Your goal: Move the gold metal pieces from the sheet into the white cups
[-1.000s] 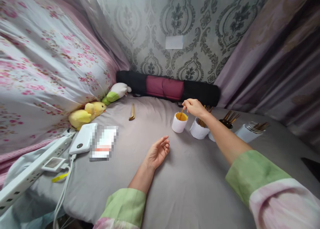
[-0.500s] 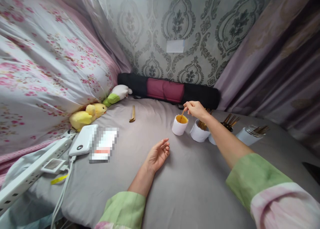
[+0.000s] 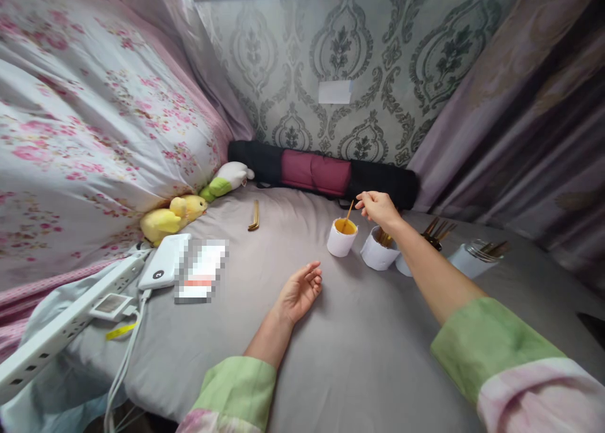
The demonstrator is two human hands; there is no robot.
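My right hand (image 3: 378, 207) hovers just above and right of a white cup with an orange inside (image 3: 342, 237), fingers pinched; a thin gold stick (image 3: 348, 213) stands in that cup right by my fingertips, and I cannot tell whether they still touch it. My left hand (image 3: 299, 290) rests palm-up on the grey sheet, fingers loosely apart and holding nothing. Behind my right wrist stands a second white cup (image 3: 377, 250) with several gold utensils, then a dark-rimmed cup (image 3: 432, 236) and a cup of silver-and-gold pieces (image 3: 475, 254).
A gold utensil (image 3: 255, 215) lies on the sheet at the back. A white power bank (image 3: 164, 269), a blurred card (image 3: 201, 278) and a white power strip (image 3: 61, 332) sit left. Yellow plush toys (image 3: 172, 213), a floral quilt and a black-and-maroon roll (image 3: 321, 173) line the edges.
My right hand has lifted slightly and drifted right of the orange cup, leaving the stick upright in it. The view has shifted a little. My left hand has stayed put.
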